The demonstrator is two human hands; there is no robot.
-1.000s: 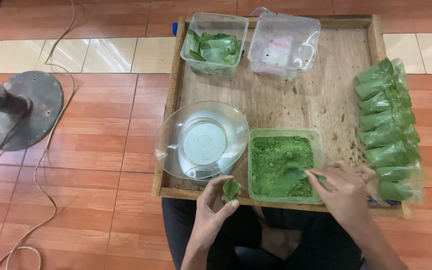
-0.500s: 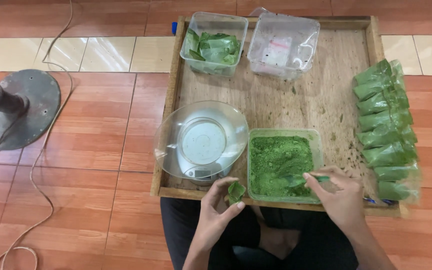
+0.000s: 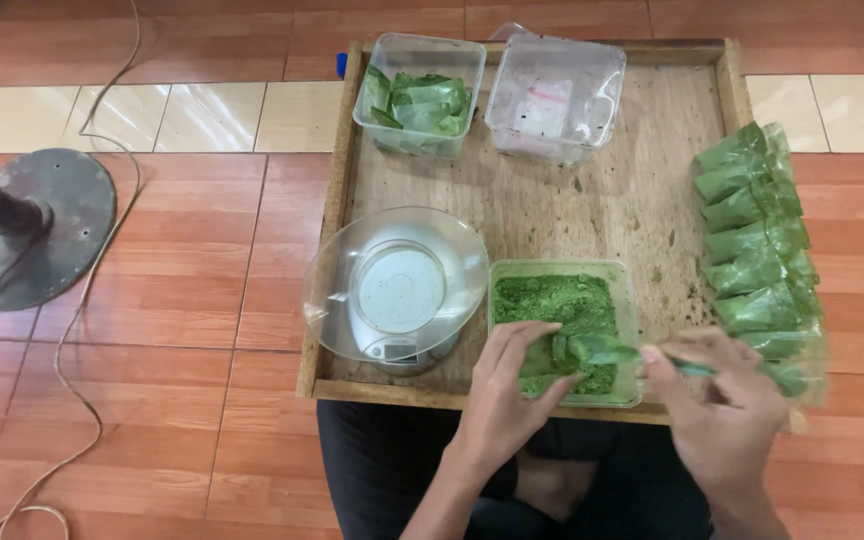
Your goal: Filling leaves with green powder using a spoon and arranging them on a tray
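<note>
**Over the powder tub: filling a leaf**

Over the near edge of the tray [image 3: 337, 210], I am watching the left hand [image 3: 507, 385] holding a folded green leaf [image 3: 592, 350] above the tub [image 3: 564, 322] of green powder, its fingers clamped on the leaf's left end. The right hand [image 3: 727, 400] is blurred; its fingers seem closed on a thin green tool, tip toward the leaf, though I cannot tell for certain. I judge the filling step is in hand; the next move calls for keeping the leaf steady and open while the powder is going in. Compared with a second ago, the left hand is sitting further right, over the tub instead of beside the scale [image 3: 397, 290], and the leaf is now meeting the tool.
</note>
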